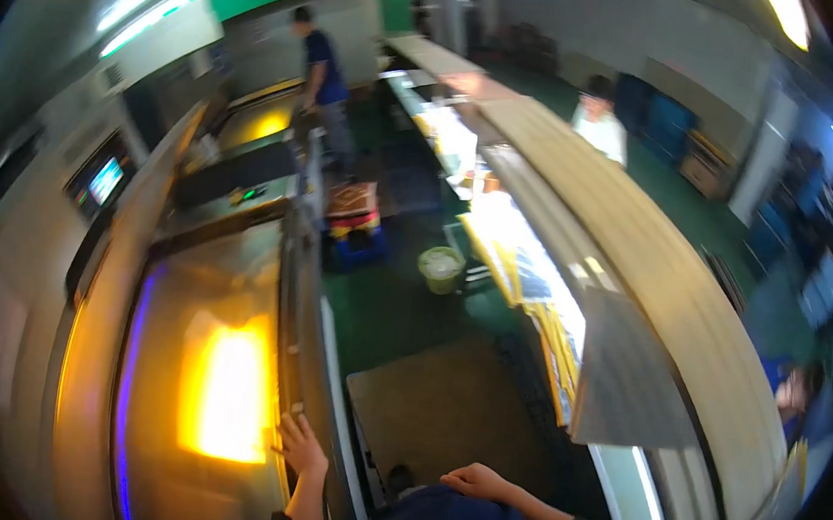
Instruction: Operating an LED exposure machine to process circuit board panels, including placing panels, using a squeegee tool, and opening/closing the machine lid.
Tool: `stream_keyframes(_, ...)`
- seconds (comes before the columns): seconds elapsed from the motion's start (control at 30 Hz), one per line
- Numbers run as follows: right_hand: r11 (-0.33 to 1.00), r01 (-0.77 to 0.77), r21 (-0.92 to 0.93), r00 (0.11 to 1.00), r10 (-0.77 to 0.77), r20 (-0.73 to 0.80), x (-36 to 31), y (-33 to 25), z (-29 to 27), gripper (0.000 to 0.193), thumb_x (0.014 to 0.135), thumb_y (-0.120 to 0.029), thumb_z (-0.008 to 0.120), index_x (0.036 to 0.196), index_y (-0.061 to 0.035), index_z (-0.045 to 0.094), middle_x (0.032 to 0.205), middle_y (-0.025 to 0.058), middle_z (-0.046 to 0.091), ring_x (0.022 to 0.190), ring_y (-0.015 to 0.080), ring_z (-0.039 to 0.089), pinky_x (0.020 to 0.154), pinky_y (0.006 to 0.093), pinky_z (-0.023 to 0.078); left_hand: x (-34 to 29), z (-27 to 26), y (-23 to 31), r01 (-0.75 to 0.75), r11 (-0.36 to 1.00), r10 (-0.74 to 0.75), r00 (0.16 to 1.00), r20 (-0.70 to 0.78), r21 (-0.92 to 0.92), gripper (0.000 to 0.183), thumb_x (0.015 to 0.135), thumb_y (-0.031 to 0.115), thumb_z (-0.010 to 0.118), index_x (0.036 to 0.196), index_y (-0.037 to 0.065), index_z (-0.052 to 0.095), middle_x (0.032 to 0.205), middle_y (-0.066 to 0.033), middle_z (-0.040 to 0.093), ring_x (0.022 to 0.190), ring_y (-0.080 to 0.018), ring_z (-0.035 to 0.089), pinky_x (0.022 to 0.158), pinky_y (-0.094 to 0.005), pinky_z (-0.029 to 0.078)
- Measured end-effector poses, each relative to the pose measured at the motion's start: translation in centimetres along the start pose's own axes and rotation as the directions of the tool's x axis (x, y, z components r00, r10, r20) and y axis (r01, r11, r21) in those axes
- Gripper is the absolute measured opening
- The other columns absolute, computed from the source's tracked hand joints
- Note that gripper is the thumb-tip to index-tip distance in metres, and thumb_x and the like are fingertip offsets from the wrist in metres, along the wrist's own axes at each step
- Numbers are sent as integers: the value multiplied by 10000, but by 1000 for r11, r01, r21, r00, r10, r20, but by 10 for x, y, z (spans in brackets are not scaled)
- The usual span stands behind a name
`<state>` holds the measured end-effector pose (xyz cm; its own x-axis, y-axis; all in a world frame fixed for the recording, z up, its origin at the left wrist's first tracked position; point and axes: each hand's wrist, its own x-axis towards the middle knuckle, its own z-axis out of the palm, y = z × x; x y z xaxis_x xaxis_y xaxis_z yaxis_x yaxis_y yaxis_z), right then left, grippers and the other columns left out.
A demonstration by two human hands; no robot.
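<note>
My left hand (pixel 300 444) rests with spread fingers on the near right edge of a long machine bed (pixel 152 455). It holds nothing. A bright yellow-white glowing patch (pixel 231 393) lies on the bed just left of those fingers. Close in front of my dark blue top, my right hand (pixel 477 481) is curled, and nothing shows in it. A dark rail (pixel 300 349) runs along the bed's right side, by my left hand. Each wrist wears a dark band.
A lit table (pixel 500 228) with yellow-edged sheets and a long pale shelf (pixel 639 241) run along the right. A pale bucket (pixel 441 269) and a blue crate (pixel 360 243) stand on the green floor. People are at the far left (pixel 324 76), behind the shelf (pixel 600 122) and at right (pixel 797 392).
</note>
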<state>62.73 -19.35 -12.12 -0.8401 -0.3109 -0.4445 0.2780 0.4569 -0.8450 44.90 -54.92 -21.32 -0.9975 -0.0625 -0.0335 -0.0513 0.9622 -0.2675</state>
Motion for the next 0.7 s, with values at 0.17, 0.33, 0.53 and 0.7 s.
stream_keyframes(0.17,978,202,57,959,-186,-214,-2,-9,0,541,1017,-470,442,821,-1,625,690,164,602,634,304,567,659,417,453,-6,-21,8,21,1000,-24,987,156,24,1016,814,322,754,1562,95,105,1623,-208,-66,1488,-420,84,1102,-685,203)
stream_keyframes(0.33,977,212,-9,958,-210,-197,-5,-7,-26,559,997,-503,463,991,9,690,848,197,680,791,343,653,737,426,488,-22,-24,5,-84,908,238,909,-342,409,881,912,609,546,1502,12,281,1446,-252,445,1312,-414,442,1083,-552,344)
stream_keyframes(0.53,971,174,162,822,-53,-566,-53,47,-23,523,994,-476,493,908,9,670,782,209,640,709,317,618,683,422,464,-14,-51,8,-121,986,131,987,89,-110,726,987,384,364,1542,16,78,1580,-327,21,1431,-545,124,1087,-715,188)
stream_keyframes(0.7,943,75,324,765,154,-626,-91,110,-11,560,982,-512,496,987,14,687,877,200,684,809,317,654,754,412,491,-58,-166,62,41,999,-31,950,310,-25,787,941,331,437,1559,36,49,1621,-231,-28,1482,-444,52,1159,-628,74)
